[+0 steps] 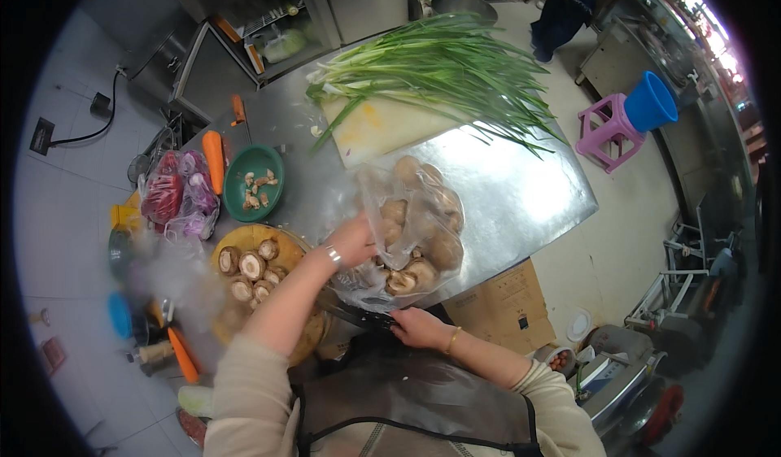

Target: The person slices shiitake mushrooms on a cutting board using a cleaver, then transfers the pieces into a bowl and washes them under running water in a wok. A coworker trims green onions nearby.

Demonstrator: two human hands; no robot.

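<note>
My left hand (355,239), with a silver bracelet at the wrist, reaches into a clear plastic bag (381,213) of brown mushrooms (439,250). Its fingertips are hidden by the plastic and mushrooms. My right hand (419,328) is closed at the table's near edge, on the dark handle of what looks like a knife (376,319). The blade points left, partly behind my left forearm. Several more mushrooms (251,265), some gill side up, lie on a round wooden chopping board (236,237) left of that forearm. Cut mushroom stems (256,190) sit in a green bowl (234,205).
Long green onions (439,63) cover part of a white cutting board (358,144) across the steel table (521,189). Left are carrots (213,160) and bagged purple vegetables (194,189). Steam blurs the area beside the round board. A pink stool (606,132) bears a blue bucket (651,103). Cardboard (508,311) lies below.
</note>
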